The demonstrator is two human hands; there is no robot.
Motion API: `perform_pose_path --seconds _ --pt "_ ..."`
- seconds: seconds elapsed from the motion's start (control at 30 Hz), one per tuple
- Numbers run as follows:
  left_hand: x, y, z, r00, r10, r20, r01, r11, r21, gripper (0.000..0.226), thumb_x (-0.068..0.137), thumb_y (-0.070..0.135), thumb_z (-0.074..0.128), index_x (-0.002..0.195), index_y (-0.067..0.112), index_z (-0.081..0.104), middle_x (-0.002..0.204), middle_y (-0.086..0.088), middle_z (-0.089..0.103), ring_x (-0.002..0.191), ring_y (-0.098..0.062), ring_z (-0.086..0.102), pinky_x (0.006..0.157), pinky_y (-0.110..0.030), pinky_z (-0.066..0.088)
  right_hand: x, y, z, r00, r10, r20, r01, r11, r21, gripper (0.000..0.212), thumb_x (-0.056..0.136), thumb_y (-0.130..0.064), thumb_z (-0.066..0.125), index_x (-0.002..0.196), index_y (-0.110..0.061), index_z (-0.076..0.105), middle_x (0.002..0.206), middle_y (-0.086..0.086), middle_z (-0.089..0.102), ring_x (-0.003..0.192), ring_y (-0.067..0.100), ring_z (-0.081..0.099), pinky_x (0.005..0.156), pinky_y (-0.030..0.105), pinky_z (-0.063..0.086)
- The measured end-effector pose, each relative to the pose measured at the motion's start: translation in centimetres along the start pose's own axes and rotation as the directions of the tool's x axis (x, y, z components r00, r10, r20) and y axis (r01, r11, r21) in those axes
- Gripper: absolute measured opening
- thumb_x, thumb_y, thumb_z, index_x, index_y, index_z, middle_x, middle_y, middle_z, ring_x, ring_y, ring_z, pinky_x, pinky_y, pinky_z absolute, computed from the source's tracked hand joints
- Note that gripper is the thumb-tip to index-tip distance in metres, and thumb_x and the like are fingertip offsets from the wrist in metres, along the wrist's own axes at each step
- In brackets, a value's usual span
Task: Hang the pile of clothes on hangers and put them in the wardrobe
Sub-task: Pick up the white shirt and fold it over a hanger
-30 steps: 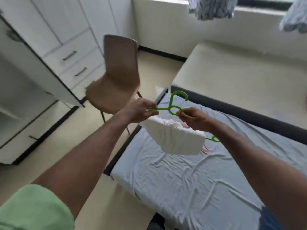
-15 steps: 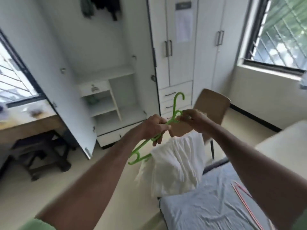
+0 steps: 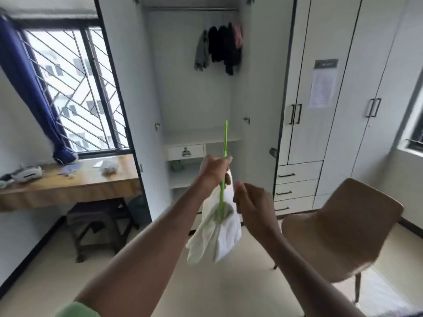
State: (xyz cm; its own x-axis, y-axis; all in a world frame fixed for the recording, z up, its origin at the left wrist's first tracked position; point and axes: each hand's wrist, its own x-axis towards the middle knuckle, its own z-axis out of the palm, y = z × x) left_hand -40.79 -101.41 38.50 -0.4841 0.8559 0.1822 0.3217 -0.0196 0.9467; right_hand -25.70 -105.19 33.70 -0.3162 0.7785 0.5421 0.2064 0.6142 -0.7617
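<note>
While your left hand [image 3: 214, 169] curls around a green hanger [image 3: 223, 170], the hanger shows edge-on as a thin line, its hook impossible to make out, and its lower part is buried in the white garment [image 3: 217, 232] draped over it, in the air before the open wardrobe [image 3: 199, 92]. Your right hand [image 3: 250, 205] hovers just beside the garment, fingers loosely bent and holding nothing; motion blur softens its fingertips. Inside the wardrobe, dark clothes [image 3: 223, 48] hang bunched at the right end of the rail [image 3: 191, 9], a grey piece and a pink one among them, their hangers not discernible. Below sits a shelf with a small drawer [image 3: 185, 152], and something greenish lies in the compartment under it, too dim to identify. A brown chair [image 3: 348, 227] stands at right, near the closed wardrobe doors [image 3: 320, 88], its legs partly cut off. At left, a wooden desk [image 3: 68, 186] under the barred window [image 3: 75, 92] carries small blurred items, with a dark stool [image 3: 98, 223] tucked beneath.
</note>
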Motion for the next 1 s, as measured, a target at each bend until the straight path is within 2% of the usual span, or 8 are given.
perform_pose_path --seconds 0.1,0.2,0.3,0.43,0.53,0.7,0.87,1.0 --pt "4.4 -0.1 -2.3 0.998 0.033 -0.061 -0.031 0.999 0.026 0.045 0.097 0.039 0.058 0.063 0.009 0.061 0.050 -0.014 0.064 0.036 -0.021 0.056 0.046 -0.024 0.043 2.2 -1.8 4.0 0.998 0.008 0.070 -0.002 0.997 -0.080 0.049 0.096 -0.059 0.045 0.072 -0.018 0.056 0.058 -0.001 0.058 0.051 0.013 0.055 0.050 0.038 0.044" --pt "8.7 -1.1 -4.4 0.991 0.074 -0.111 -0.070 0.997 0.042 0.050 0.091 0.054 0.058 0.065 0.011 0.062 0.060 -0.015 0.069 0.052 -0.027 0.068 0.056 -0.039 0.054 6.2 -2.5 7.0 0.985 0.106 0.132 -0.062 0.951 -0.304 0.023 0.097 -0.039 0.054 0.088 -0.018 0.055 0.074 -0.005 0.061 0.070 0.019 0.060 0.058 0.034 0.043" --pt "12.5 -2.2 -5.8 0.985 0.094 -0.144 -0.080 0.992 0.100 0.061 0.082 0.067 0.054 0.066 0.009 0.064 0.062 -0.010 0.070 0.060 -0.030 0.071 0.067 -0.047 0.060 10.2 -2.5 9.4 0.988 0.123 0.088 -0.078 0.912 -0.404 0.016 0.099 -0.034 0.055 0.100 -0.018 0.055 0.076 -0.005 0.054 0.065 0.012 0.051 0.052 0.027 0.034" --pt "17.3 -2.3 -7.3 0.970 0.136 -0.202 -0.111 0.985 0.131 0.065 0.081 0.071 0.053 0.057 0.011 0.053 0.062 -0.011 0.068 0.063 -0.032 0.070 0.067 -0.047 0.059 15.5 -1.9 12.1 0.998 0.049 0.047 -0.016 0.837 -0.546 0.026 0.104 -0.035 0.051 0.100 -0.011 0.059 0.069 -0.002 0.051 0.059 0.018 0.053 0.051 0.032 0.038" --pt "21.3 -1.4 -8.6 0.974 0.191 -0.126 -0.166 0.969 0.184 0.061 0.096 0.059 0.052 0.056 0.013 0.052 0.044 0.000 0.058 0.046 -0.023 0.063 0.056 -0.037 0.054 19.5 -0.1 13.8 0.999 -0.020 -0.041 -0.006 0.839 -0.545 0.030 0.107 -0.034 0.043 0.091 -0.012 0.057 0.067 0.003 0.054 0.061 0.032 0.059 0.054 0.037 0.045" --pt "30.7 -1.6 -12.9 0.955 0.295 0.003 -0.267 0.858 0.439 0.056 0.101 0.050 0.044 0.067 0.008 0.061 0.050 -0.002 0.067 0.039 -0.018 0.060 0.061 -0.030 0.057 29.5 3.3 15.0 0.985 -0.145 -0.092 0.071 0.832 -0.551 0.032 0.103 -0.034 0.049 0.083 -0.011 0.056 0.073 0.021 0.064 0.066 0.045 0.060 0.053 0.038 0.039" --pt "40.6 -3.7 -16.6 0.956 0.269 0.120 -0.283 0.732 0.620 0.044 0.098 0.039 0.053 0.071 0.005 0.062 0.055 -0.003 0.069 0.043 -0.020 0.063 0.058 -0.031 0.057 40.3 5.5 16.4 0.964 -0.237 -0.123 0.147 0.856 -0.496 0.033 0.101 -0.032 0.054 0.071 -0.021 0.045 0.066 0.019 0.060 0.058 0.043 0.050 0.052 0.039 0.038" --pt "49.3 -3.2 -18.5 0.955 0.257 0.145 -0.270 0.561 0.782 0.036 0.096 0.044 0.057 0.078 0.014 0.064 0.067 -0.001 0.071 0.060 -0.020 0.066 0.073 -0.040 0.059 50.3 6.2 18.0 0.934 -0.331 -0.138 0.227 0.844 -0.486 0.034 0.101 -0.033 0.054 0.071 -0.019 0.045 0.060 0.016 0.056 0.054 0.042 0.048 0.051 0.036 0.035"
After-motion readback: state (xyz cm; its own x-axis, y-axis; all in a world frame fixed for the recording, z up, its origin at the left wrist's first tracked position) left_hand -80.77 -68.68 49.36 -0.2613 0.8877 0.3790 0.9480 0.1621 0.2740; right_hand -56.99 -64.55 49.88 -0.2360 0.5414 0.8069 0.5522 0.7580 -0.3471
